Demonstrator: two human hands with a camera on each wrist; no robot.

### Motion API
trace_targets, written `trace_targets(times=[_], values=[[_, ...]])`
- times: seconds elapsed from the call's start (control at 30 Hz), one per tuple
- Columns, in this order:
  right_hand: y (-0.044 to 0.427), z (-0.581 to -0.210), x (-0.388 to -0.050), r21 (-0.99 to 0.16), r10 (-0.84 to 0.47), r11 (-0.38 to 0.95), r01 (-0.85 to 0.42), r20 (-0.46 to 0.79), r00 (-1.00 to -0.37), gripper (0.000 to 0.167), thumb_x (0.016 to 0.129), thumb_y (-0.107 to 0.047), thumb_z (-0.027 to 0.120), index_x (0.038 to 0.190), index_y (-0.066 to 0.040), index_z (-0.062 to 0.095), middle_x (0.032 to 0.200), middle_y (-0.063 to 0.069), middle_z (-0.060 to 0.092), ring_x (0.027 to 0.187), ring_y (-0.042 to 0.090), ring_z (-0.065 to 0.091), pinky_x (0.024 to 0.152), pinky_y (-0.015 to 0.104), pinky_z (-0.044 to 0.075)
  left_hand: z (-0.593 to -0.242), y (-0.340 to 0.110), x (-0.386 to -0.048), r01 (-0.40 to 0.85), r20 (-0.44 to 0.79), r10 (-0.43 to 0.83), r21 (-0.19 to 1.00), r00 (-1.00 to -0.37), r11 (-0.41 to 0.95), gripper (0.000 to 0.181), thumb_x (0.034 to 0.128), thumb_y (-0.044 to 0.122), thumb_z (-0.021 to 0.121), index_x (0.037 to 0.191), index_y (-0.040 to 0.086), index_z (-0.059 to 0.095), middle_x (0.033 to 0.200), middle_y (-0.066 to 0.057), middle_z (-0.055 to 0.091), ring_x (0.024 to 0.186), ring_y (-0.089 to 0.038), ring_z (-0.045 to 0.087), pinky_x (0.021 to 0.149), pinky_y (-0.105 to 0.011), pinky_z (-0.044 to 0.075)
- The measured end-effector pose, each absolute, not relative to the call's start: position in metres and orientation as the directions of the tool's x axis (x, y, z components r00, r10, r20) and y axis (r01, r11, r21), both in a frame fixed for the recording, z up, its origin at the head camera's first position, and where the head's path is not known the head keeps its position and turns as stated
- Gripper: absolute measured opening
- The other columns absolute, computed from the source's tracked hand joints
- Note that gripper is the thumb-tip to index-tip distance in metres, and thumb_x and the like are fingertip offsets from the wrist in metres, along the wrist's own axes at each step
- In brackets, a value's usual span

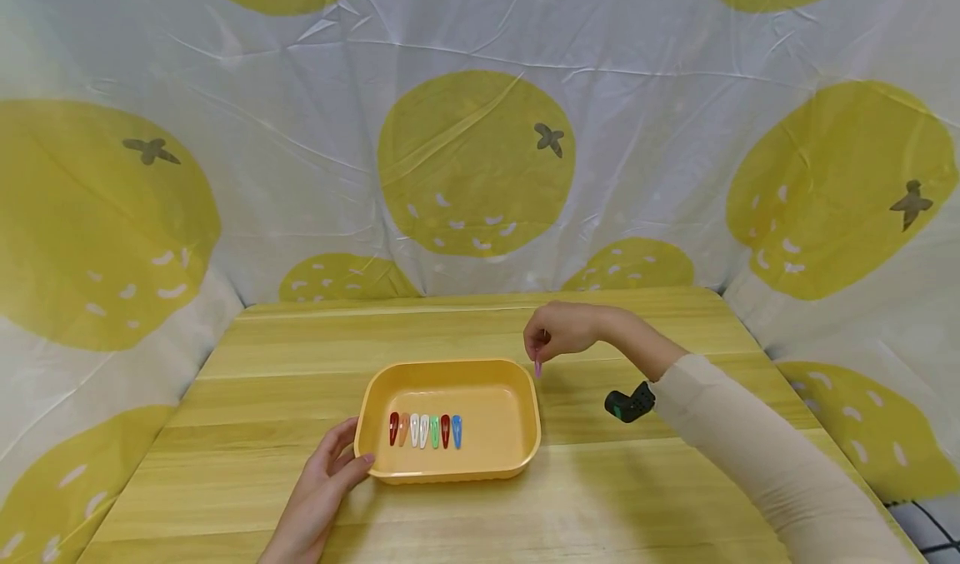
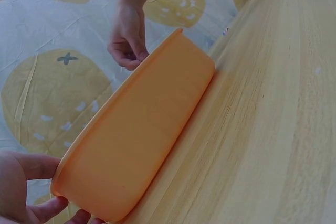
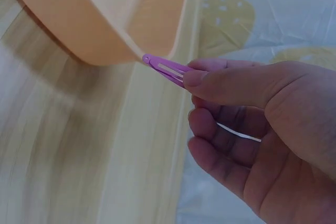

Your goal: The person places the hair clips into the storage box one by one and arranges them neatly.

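Note:
A purple snap hair clip (image 3: 167, 68) is pinched between the thumb and forefinger of my right hand (image 1: 564, 329), just outside the right end of a yellow-orange plastic tray (image 1: 521, 397). In the right wrist view, the clip's rounded end points toward the tray's corner. My left hand (image 1: 324, 482) grips the tray's left end, thumb at the rim and fingers against the outer wall. Inside the tray, several hair clips lie side by side in a row: dark red, orange (image 1: 403, 429), white, green (image 1: 434, 432), red and blue (image 1: 457, 432).
The tray stands on a wood-grain table (image 1: 645, 481). A curtain (image 1: 645, 156) printed with yellow fruit hangs behind the table and along both sides. On my right wrist, a black device (image 1: 630, 403) sticks out below the sleeve.

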State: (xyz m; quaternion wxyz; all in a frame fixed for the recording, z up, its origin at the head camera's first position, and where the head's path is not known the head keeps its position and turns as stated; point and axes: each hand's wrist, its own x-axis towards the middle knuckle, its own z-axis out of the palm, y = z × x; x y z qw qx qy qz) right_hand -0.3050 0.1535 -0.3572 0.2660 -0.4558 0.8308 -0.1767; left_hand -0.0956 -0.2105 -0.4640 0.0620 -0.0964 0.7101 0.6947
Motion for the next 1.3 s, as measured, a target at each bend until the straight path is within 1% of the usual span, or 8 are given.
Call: trace_targets(times=[0.27,0.43,0.53,0.63,0.73,0.9,1.1,1.3], values=[[0.134,-0.354,-0.302,-0.531,-0.871,0.491,-0.691,-0.281,-0.403,0.011,0.099,-0.005,0.070,0.089,-0.010,0.073,0.080,-0.010,0.068,0.063,0.007,0.049,0.063,0.026,0.042,-0.463,-0.210,-0.096,-0.228,-0.226,-0.060,0.973,-0.972,0.024,0.063,0.0997,0.007,0.066,0.155,0.003,0.036,0.159,-0.018,0.036,0.140,-0.037,0.039,0.093,-0.021,0.048],[0.121,-0.358,-0.301,-0.549,-0.874,0.485,-0.681,-0.294,-0.386,0.012,0.099,-0.003,0.069,0.089,-0.008,0.073,0.082,-0.004,0.072,0.069,0.014,0.060,0.063,0.025,0.043,-0.463,-0.210,-0.096,-0.230,-0.228,-0.062,0.973,-0.972,0.024,0.064,0.0995,0.008,0.066,0.155,0.003,0.035,0.159,-0.018,0.035,0.140,-0.037,0.038,0.092,-0.021,0.048],[0.113,-0.362,-0.302,-0.539,-0.873,0.488,-0.687,-0.301,-0.384,0.012,0.099,-0.004,0.070,0.088,-0.010,0.073,0.084,-0.003,0.075,0.069,0.014,0.059,0.063,0.025,0.043,-0.463,-0.210,-0.095,-0.229,-0.227,-0.061,0.973,-0.972,0.024,0.063,0.0996,0.008,0.066,0.155,0.002,0.035,0.159,-0.019,0.035,0.140,-0.038,0.038,0.092,-0.021,0.048],[0.104,-0.365,-0.302,-0.512,-0.873,0.487,-0.707,-0.309,-0.377,0.013,0.099,-0.006,0.071,0.088,-0.012,0.074,0.084,-0.003,0.075,0.067,0.009,0.054,0.064,0.025,0.043,-0.463,-0.210,-0.095,-0.227,-0.225,-0.061,0.974,-0.972,0.022,0.063,0.0995,0.008,0.066,0.155,0.002,0.036,0.159,-0.019,0.036,0.140,-0.038,0.039,0.092,-0.021,0.048],[0.095,-0.368,-0.302,-0.484,-0.875,0.481,-0.731,-0.313,-0.369,0.013,0.098,-0.008,0.072,0.086,-0.014,0.074,0.080,-0.006,0.072,0.067,0.006,0.051,0.064,0.025,0.042,-0.463,-0.210,-0.096,-0.228,-0.226,-0.062,0.973,-0.972,0.021,0.063,0.0992,0.007,0.066,0.154,0.003,0.037,0.158,-0.018,0.037,0.140,-0.037,0.040,0.092,-0.022,0.048],[0.081,-0.371,-0.300,-0.460,-0.875,0.480,-0.747,-0.320,-0.364,0.013,0.097,-0.010,0.074,0.084,-0.015,0.074,0.073,-0.009,0.062,0.066,0.007,0.048,0.064,0.023,0.041,-0.463,-0.209,-0.096,-0.232,-0.230,-0.062,0.973,-0.971,0.020,0.063,0.0991,0.007,0.067,0.154,0.003,0.037,0.158,-0.018,0.037,0.139,-0.037,0.040,0.093,-0.022,0.048],[0.064,-0.377,-0.295,-0.447,-0.874,0.474,-0.759,-0.342,-0.344,0.012,0.096,-0.011,0.075,0.085,-0.015,0.075,0.076,-0.011,0.064,0.071,0.006,0.052,0.068,0.022,0.045,-0.462,-0.210,-0.096,-0.232,-0.231,-0.052,0.973,-0.972,0.010,0.063,0.0998,0.008,0.066,0.155,0.003,0.036,0.158,-0.018,0.036,0.140,-0.037,0.040,0.093,-0.022,0.049],[0.048,-0.384,-0.290,-0.452,-0.883,0.451,-0.770,-0.352,-0.311,0.009,0.095,-0.016,0.079,0.086,-0.015,0.076,0.077,-0.012,0.065,0.072,0.006,0.053,0.069,0.021,0.045,-0.463,-0.210,-0.096,-0.230,-0.229,-0.049,0.973,-0.972,0.010,0.063,0.1001,0.008,0.066,0.155,0.003,0.035,0.159,-0.018,0.036,0.140,-0.037,0.040,0.093,-0.022,0.049]])
